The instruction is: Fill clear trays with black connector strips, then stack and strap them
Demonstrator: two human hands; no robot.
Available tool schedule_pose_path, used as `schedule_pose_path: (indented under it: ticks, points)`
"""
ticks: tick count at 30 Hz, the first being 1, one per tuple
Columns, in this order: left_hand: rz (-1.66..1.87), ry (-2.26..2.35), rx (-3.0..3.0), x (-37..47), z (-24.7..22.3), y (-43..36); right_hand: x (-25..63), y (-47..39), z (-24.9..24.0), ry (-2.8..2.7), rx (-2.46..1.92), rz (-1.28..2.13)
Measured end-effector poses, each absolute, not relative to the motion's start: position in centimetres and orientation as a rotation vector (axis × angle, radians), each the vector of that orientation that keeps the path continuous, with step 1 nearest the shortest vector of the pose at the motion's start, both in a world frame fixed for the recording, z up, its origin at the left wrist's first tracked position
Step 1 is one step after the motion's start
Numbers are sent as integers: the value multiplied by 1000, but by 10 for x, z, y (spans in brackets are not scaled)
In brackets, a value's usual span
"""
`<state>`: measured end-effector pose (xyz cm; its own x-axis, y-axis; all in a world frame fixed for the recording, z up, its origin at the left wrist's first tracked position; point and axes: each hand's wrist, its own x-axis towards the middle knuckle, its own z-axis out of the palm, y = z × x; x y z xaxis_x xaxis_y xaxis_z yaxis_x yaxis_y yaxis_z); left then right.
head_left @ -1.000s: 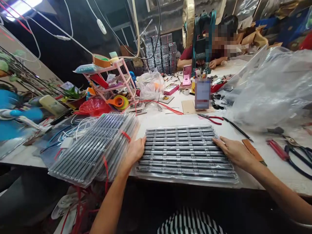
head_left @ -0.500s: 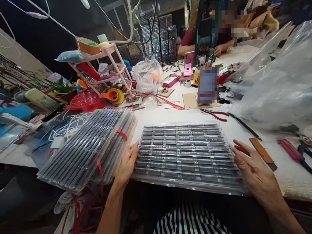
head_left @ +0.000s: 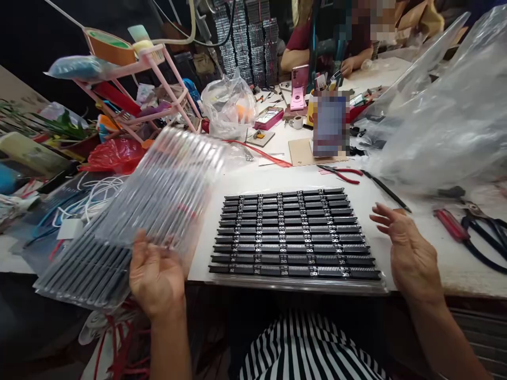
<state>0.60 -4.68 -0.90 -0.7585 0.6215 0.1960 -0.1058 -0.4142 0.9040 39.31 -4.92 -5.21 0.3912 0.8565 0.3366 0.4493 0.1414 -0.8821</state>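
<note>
Clear ribbed tray (head_left: 170, 179) blurred, plastic bag (head_left: 447, 121) cropped right

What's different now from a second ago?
The left hand has carried the clear cover off the black strips, leftward over the other stack. The right hand has let go and is open beside the strips. The strips and pliers stayed put.
</note>
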Motion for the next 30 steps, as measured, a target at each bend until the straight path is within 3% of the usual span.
schedule_pose_path:
  ticks: [8,18,30]
  points:
    - [2036,1277,776,15,-17,-54,397,-55,-63,-1213,-1677,558]
    - [1123,1518,1503,18,-39,-79,394,-59,-55,-1173,-1805,584]
    - [730,1584,1710,16,-33,-91,388,-62,-43,-1155,-2212,453]
